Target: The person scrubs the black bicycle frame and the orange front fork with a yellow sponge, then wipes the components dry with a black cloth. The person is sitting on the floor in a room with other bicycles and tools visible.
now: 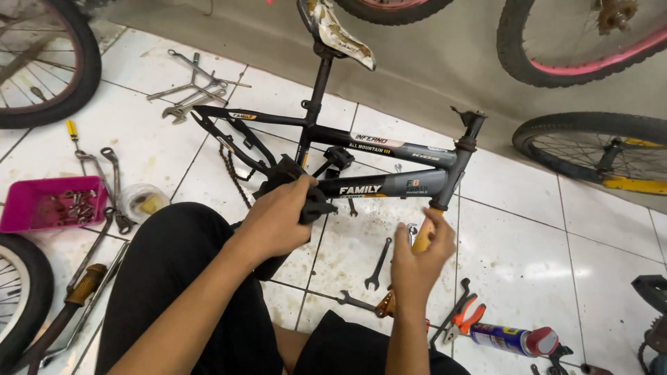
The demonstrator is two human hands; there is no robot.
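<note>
A black and grey bicycle frame (pixel 389 182) is laid on its side across the white tiled floor (pixel 528 236), with its torn saddle (pixel 338 32) pointing away from the person and no wheels fitted. The left hand (pixel 276 219) is closed over the black crank and pedal (pixel 295 182) at the lower middle of the frame; the fingers are wrapped firmly round that part. The right hand (pixel 422 255) is held just below the head tube end of the frame, and its fingers are pinched round an orange tool handle (pixel 422 238); the working tip is hidden, so contact with the frame cannot be told. A loose chain (pixel 233 173) hangs by the rear stays. Open-ended spanners (pixel 377 265) are scattered on the tiles between the hands. A pink tray (pixel 21 208) of small metal parts is noted at the left, a spray can (pixel 513 340) and orange-handled pliers (pixel 467 316) at the lower right. Detached wheels (pixel 590 149) are stood around the edges.
</note>
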